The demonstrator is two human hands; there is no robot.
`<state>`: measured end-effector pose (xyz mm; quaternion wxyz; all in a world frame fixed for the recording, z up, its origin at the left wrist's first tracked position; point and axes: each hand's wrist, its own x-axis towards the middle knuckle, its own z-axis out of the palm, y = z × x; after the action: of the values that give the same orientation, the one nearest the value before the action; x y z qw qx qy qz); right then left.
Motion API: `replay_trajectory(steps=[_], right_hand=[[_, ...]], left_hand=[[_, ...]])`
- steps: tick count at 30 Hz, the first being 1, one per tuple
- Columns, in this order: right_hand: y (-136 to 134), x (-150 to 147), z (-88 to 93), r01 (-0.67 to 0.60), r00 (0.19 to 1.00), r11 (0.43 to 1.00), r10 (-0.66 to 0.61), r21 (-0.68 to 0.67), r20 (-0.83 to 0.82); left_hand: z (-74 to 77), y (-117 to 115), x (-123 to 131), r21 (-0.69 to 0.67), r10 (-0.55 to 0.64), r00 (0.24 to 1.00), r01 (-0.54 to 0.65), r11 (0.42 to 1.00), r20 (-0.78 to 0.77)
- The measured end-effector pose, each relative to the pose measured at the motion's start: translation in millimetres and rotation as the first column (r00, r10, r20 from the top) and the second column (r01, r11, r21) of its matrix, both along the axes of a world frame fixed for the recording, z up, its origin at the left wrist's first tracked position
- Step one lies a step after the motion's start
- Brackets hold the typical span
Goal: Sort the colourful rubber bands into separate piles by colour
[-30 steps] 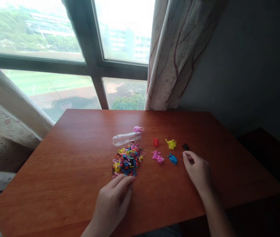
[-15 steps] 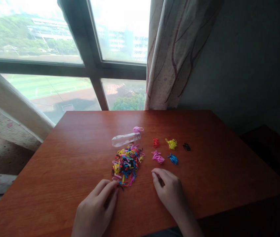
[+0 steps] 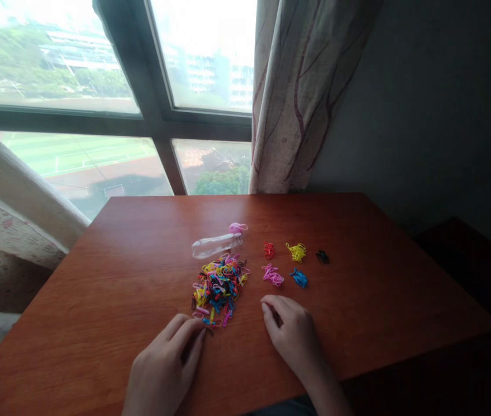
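Note:
My left hand [image 3: 164,363] is at the near edge of a mixed pile of coloured rubber bands [image 3: 219,284]. Its thumb and index finger pinch a black rubber band [image 3: 209,332], of which a short end shows. To the right of the pile, my right hand [image 3: 293,332] rests on the table with fingertips pressed together; whatever they hold, if anything, is hidden. Beyond it lie small heaps of single colours: pink bands [image 3: 273,275], blue bands [image 3: 300,278], red bands [image 3: 268,250], yellow bands [image 3: 296,252] and black bands [image 3: 322,257].
A clear plastic bottle [image 3: 216,247] lies on its side behind the mixed pile, with a pink looped cap [image 3: 237,227] close to its mouth. The brown wooden table [image 3: 141,254] stands against a window, with curtains [image 3: 301,104] at both sides.
The whole view has shifted slightly, so things sit a little further left. Less of the black rubber band shows at my left fingertips. My right hand keeps nearly the same pose.

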<state>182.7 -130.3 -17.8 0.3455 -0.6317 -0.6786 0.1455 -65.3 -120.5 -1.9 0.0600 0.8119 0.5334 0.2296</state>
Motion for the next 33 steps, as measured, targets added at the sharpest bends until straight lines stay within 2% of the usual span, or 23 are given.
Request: replay_trajectory(steps=[9, 16, 22, 33], right_hand=[[0.3, 0.3, -1.3, -0.009, 1.0, 1.0, 0.01, -0.023, 0.022], [0.9, 0.6, -0.5, -0.009, 0.999, 1.0, 0.009, -0.017, 0.034], [1.2, 0.7, -0.8, -0.008, 0.999, 1.0, 0.009, -0.004, 0.041], [1.3, 0.7, -1.3, -0.004, 1.0, 1.0, 0.005, -0.023, 0.029]], left_hand=[[-2.3, -0.3, -0.1, -0.001, -0.021, 0.999, 0.021, 1.0, -0.034], [-1.1, -0.6, -1.0, 0.033, -0.076, 0.996, 0.074, 0.997, 0.037], [-0.2, 1.7, 1.2, 0.041, -0.038, 0.998, 0.036, 0.999, 0.058], [-1.0, 4.8, 4.9, 0.037, -0.067, 0.997, 0.065, 0.997, 0.044]])
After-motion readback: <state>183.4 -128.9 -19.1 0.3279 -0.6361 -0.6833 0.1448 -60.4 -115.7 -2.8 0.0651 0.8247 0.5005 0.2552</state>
